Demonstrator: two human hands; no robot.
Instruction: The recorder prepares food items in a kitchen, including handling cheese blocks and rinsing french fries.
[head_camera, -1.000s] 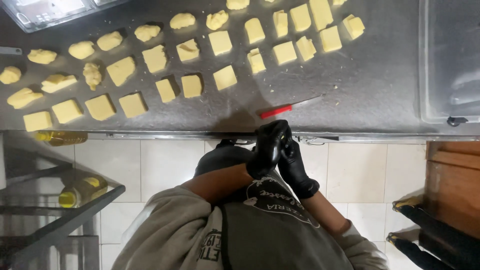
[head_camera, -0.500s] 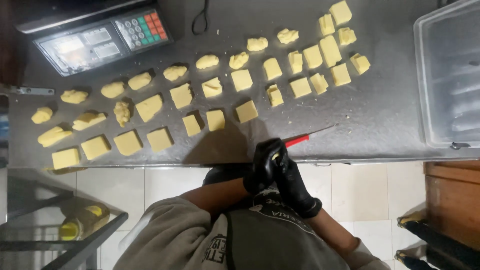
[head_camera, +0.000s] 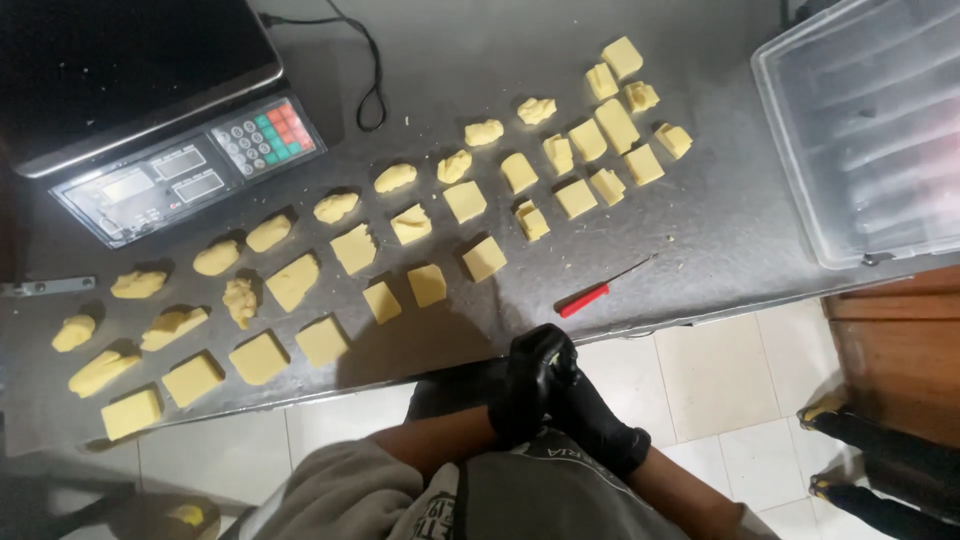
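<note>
view tilted up since earlier, scale (head_camera: 150, 120) now fuller at 10 o'clock; left hand (head_camera: 535, 385), right hand (head_camera: 590, 420) clasped together, gloved, knife (head_camera: 600, 290) untouched at 12 o'clock.

view has pulled back from the gloved hands (head_camera: 548, 395): the scale (head_camera: 150, 110) up left of them is now fully seen, and a clear tub (head_camera: 870, 130) shows up right of them.
</note>
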